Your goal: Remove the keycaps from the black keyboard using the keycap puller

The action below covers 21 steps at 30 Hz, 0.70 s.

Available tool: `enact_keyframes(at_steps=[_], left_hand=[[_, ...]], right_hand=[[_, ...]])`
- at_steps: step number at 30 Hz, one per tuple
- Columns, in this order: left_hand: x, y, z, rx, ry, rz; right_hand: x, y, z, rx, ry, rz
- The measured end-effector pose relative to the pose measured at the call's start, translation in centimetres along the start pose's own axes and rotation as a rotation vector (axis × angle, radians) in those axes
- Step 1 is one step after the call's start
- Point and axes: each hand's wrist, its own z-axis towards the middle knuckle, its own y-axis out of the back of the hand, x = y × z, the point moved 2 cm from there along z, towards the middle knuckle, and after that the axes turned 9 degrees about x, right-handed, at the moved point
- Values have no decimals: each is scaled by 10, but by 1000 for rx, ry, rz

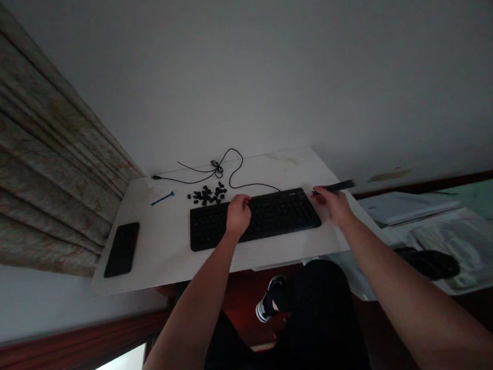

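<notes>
A black keyboard (275, 214) lies flat on the white table, its cable running out from the back edge. My left hand (238, 213) rests on it left of the middle, fingers curled together at its back edge; the fingertips are partly hidden. Just off the keyboard's right end, my right hand (330, 200) is closed around a slim dark brush (341, 186), whose wider end points right. Behind the keyboard is a loose pile of small black keycaps (207, 195).
A blue tool (162, 198) lies left of the keycaps, and a black phone (122, 249) near the table's left edge. The coiled cable (217, 168) spreads along the wall side. Right of the table (167, 262), a lower surface carries a white box (405, 206) and plastic bags (461, 240).
</notes>
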Motion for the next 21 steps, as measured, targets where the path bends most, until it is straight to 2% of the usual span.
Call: enact_keyframes(at_steps=[2,4,9,12,16,21], left_hand=[[0,-1,0,2,-4,-4],[0,-3,1,9,-17,-2],[4,-3,1,12,-41,0],[3,-3,1,40,-55,28],[-1,-3,1,109,-75,133],[-6,-3,1,160,-37,268]], right_hand=[[10,-9,-5,42,-12,40],[23,-28,-17,115,2,1],[45,-104,-54,339,74,-240],[47,-135,-65,419,143,-461],[48,-149,-67,456,211,-688],[57,-156,-70,478,260,-855]])
